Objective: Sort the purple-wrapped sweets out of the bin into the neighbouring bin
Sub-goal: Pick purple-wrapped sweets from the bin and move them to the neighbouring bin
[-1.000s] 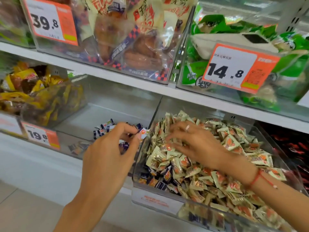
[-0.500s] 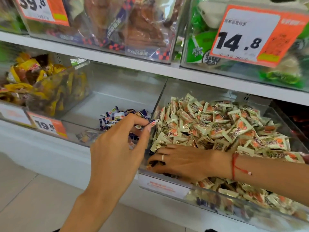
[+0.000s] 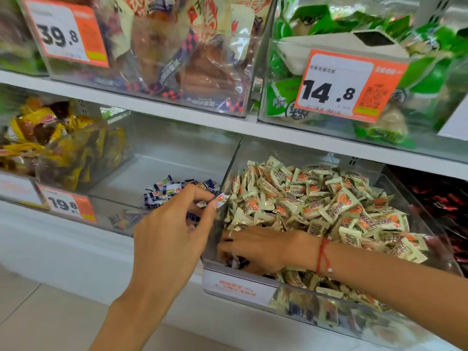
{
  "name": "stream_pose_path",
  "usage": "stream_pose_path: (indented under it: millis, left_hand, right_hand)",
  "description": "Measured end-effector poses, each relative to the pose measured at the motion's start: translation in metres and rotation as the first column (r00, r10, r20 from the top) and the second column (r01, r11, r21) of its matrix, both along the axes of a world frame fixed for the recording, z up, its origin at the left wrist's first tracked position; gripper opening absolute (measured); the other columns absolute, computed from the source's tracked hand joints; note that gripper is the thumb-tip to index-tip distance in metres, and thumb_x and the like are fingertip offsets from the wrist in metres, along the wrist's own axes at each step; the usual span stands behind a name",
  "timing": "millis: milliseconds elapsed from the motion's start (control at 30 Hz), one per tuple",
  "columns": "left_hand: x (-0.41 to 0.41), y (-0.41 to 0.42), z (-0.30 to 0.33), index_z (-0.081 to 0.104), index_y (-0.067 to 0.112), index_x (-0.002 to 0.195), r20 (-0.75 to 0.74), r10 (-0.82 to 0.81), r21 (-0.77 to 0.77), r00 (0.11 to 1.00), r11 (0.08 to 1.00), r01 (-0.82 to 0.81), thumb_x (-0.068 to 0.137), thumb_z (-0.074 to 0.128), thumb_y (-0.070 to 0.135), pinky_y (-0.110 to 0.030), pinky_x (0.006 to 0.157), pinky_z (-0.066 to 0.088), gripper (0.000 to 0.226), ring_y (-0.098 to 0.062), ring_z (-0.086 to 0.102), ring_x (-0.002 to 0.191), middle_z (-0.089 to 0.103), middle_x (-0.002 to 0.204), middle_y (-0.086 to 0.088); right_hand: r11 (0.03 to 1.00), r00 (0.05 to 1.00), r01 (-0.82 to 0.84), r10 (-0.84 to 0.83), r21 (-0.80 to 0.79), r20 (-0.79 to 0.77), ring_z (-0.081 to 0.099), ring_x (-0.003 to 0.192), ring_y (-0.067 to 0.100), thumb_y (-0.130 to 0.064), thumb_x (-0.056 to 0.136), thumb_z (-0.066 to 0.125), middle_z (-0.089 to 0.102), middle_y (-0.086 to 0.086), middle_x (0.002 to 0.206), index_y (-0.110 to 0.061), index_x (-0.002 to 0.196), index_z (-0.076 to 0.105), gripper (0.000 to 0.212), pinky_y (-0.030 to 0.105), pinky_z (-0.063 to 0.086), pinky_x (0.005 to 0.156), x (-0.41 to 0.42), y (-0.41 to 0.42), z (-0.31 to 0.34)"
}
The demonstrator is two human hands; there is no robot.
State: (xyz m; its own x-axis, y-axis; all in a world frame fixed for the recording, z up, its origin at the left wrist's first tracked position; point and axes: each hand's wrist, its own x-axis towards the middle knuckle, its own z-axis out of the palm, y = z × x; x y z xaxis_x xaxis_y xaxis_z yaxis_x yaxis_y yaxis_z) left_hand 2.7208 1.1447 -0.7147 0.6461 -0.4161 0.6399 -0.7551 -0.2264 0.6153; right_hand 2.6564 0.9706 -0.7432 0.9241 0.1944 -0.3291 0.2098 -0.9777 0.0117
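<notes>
A clear right bin is heaped with cream-and-orange sweets. A few dark purple-wrapped sweets lie in its front left corner. My right hand reaches into that corner with its fingers curled down around one of them. The neighbouring left bin holds a small pile of purple-wrapped sweets. My left hand hovers over the divider between the bins and pinches a small sweet between thumb and forefinger.
A bin of yellow-wrapped snacks stands to the left behind a 19.8 price tag. Dark red packs fill the bin on the right. The shelf above carries larger bagged goods with 39.8 and 14.8 tags.
My right hand dropped from the top of the cream pile to the bin's front left corner and curled its fingers in. My left hand stayed over the divider.
</notes>
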Motion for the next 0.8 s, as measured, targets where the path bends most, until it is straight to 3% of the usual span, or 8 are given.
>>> stream_pose_path:
  millis: [100, 233, 367, 467, 533, 600, 667, 800]
  left_hand:
    - [0.003, 0.004, 0.000, 0.060, 0.038, 0.084, -0.053, -0.005, -0.018, 0.999, 1.000, 0.004, 0.084, 0.063, 0.043, -0.028, 0.050, 0.048, 0.006, 0.000, 0.059, 0.068, 0.059, 0.063, 0.025]
    - [0.005, 0.006, 0.001, 0.057, 0.041, 0.082, -0.102, -0.023, -0.032, 0.995, 0.999, 0.019, 0.085, 0.062, 0.043, -0.027, 0.054, 0.049, 0.006, 0.002, 0.059, 0.068, 0.061, 0.065, 0.025]
    - [0.010, 0.007, 0.006, 0.058, 0.040, 0.078, -0.183, -0.105, -0.137, 0.977, 0.987, 0.080, 0.083, 0.065, 0.040, -0.022, 0.059, 0.050, 0.008, 0.003, 0.061, 0.075, 0.064, 0.071, 0.024]
    - [0.015, 0.011, 0.011, 0.061, 0.039, 0.077, -0.245, -0.204, -0.201, 0.948, 0.967, 0.156, 0.080, 0.065, 0.042, -0.030, 0.064, 0.053, 0.006, -0.001, 0.063, 0.075, 0.066, 0.077, 0.024]
    - [0.020, 0.014, 0.015, 0.062, 0.039, 0.076, -0.238, -0.207, -0.202, 0.949, 0.966, 0.159, 0.078, 0.062, 0.045, -0.031, 0.066, 0.054, 0.006, -0.001, 0.064, 0.075, 0.067, 0.077, 0.023]
    - [0.029, 0.018, 0.017, 0.062, 0.039, 0.077, -0.215, -0.158, -0.199, 0.964, 0.973, 0.115, 0.079, 0.062, 0.045, -0.031, 0.067, 0.053, 0.007, 0.001, 0.064, 0.076, 0.067, 0.076, 0.023]
    - [0.041, 0.021, 0.018, 0.061, 0.036, 0.082, -0.165, -0.043, -0.173, 0.985, 0.985, 0.014, 0.085, 0.062, 0.041, -0.032, 0.068, 0.054, 0.006, 0.003, 0.063, 0.077, 0.066, 0.075, 0.022]
    - [0.064, 0.014, 0.011, 0.062, 0.031, 0.094, -0.128, 0.140, -0.141, 0.982, 0.977, -0.157, 0.092, 0.058, 0.036, -0.037, 0.065, 0.053, 0.006, 0.003, 0.059, 0.071, 0.061, 0.082, 0.021]
  right_hand:
    - [0.982, 0.997, 0.031, -0.043, 0.186, 0.062, 0.052, 0.085, 0.021, -0.023, 0.089, 0.066, 0.061, 0.010, 0.104, -0.013, 0.111, 0.059, 0.026, 0.030, 0.031, 0.065, -0.008, -0.004, 0.003]
    - [0.906, 0.970, 0.201, -0.238, 0.374, 0.056, 0.059, 0.091, 0.010, -0.028, 0.087, 0.069, 0.066, -0.003, 0.100, -0.018, 0.107, 0.070, 0.022, 0.028, 0.048, 0.078, -0.019, -0.007, 0.004]
    - [0.595, 0.862, 0.328, -0.506, 0.733, 0.024, 0.062, 0.074, -0.004, -0.017, 0.086, 0.069, 0.069, -0.019, 0.080, -0.017, 0.094, 0.072, 0.009, 0.010, 0.047, 0.065, -0.037, -0.011, 0.026]
    - [0.357, 0.759, 0.335, -0.651, 0.872, -0.024, 0.057, 0.057, 0.003, -0.024, 0.084, 0.067, 0.068, -0.022, 0.074, -0.021, 0.095, 0.070, 0.011, 0.013, 0.047, 0.054, -0.051, -0.011, 0.045]
    - [0.269, 0.687, 0.268, -0.726, 0.925, 0.012, 0.055, 0.055, 0.006, -0.025, 0.082, 0.066, 0.067, -0.016, 0.070, -0.019, 0.093, 0.071, 0.013, 0.016, 0.049, 0.053, -0.054, -0.007, 0.054]
    - [0.269, 0.627, 0.172, -0.772, 0.948, 0.106, 0.056, 0.056, 0.007, -0.022, 0.083, 0.067, 0.067, -0.010, 0.069, -0.019, 0.094, 0.071, 0.012, 0.018, 0.050, 0.054, -0.048, 0.003, 0.062]
    - [0.345, 0.586, 0.067, -0.773, 0.936, 0.243, 0.057, 0.056, 0.007, -0.019, 0.086, 0.066, 0.068, -0.008, 0.074, -0.018, 0.096, 0.071, 0.011, 0.018, 0.050, 0.054, -0.034, 0.014, 0.068]
    - [0.657, 0.559, -0.032, -0.613, 0.754, 0.558, 0.060, 0.081, 0.004, -0.023, 0.089, 0.066, 0.066, -0.006, 0.095, -0.018, 0.100, 0.070, 0.012, 0.024, 0.052, 0.074, 0.018, 0.029, 0.074]
